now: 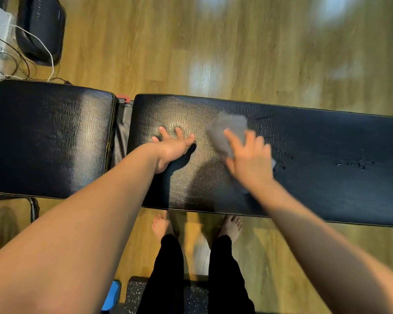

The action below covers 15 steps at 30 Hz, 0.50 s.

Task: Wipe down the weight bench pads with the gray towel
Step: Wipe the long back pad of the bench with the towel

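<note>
At nine o'clock lies the shorter seat pad, dry-looking with a broad sheen; whether it has been wiped I cannot tell. Toward centre, the left hand rests flat on the long back pad, fingers spread and holding nothing, apparently as a brace. Just past it toward three o'clock, the right hand presses the bunched gray towel onto that pad, fingers straight over the cloth, blurred as if mid-stroke. Farther toward three o'clock, specks or droplets remain, so I judge the job partway done. No containers are visible.
</note>
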Each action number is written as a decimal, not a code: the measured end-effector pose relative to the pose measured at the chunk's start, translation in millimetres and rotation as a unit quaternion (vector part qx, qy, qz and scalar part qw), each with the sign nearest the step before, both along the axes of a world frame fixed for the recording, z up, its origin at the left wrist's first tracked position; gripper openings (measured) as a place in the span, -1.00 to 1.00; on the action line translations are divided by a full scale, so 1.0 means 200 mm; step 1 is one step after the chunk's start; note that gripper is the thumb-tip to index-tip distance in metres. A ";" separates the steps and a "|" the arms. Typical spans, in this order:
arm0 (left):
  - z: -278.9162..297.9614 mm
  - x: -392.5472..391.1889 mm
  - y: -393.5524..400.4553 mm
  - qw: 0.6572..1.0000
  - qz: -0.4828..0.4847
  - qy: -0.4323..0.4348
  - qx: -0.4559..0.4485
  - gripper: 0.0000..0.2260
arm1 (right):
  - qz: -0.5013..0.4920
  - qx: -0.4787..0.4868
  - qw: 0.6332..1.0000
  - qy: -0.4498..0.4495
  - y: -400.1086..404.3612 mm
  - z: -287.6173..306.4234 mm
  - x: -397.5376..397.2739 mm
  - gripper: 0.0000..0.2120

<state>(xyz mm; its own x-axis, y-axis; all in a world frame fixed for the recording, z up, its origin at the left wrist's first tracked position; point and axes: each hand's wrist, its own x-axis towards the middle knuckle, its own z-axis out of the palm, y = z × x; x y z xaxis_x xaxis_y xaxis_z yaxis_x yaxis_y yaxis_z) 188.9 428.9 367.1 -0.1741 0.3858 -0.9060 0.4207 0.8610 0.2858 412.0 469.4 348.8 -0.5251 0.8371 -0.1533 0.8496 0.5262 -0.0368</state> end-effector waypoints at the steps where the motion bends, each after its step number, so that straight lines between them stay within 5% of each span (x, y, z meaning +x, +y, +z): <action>1: 0.00 0.01 0.00 1.000 -0.025 0.017 -0.007 -0.26 | -0.053 0.011 0.999 -0.008 0.14 0.00 0.01 -0.32; 6: -0.02 0.01 0.00 0.997 -0.065 0.020 -0.045 -0.29 | -0.269 -0.062 0.961 0.016 0.60 0.02 -0.04 -0.49; 15: 0.03 0.15 0.03 0.992 -0.068 0.098 -0.029 -0.26 | -0.052 -0.069 0.996 0.002 -0.43 0.02 -0.08 -0.17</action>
<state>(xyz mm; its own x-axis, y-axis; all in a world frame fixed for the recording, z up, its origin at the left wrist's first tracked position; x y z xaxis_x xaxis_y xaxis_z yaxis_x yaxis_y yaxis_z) 218.2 435.3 373.4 -0.2989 0.3665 -0.8811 0.5762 0.8053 0.1394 395.3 383.8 352.5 -0.4368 0.8587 -0.2680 0.8993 0.4243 -0.1062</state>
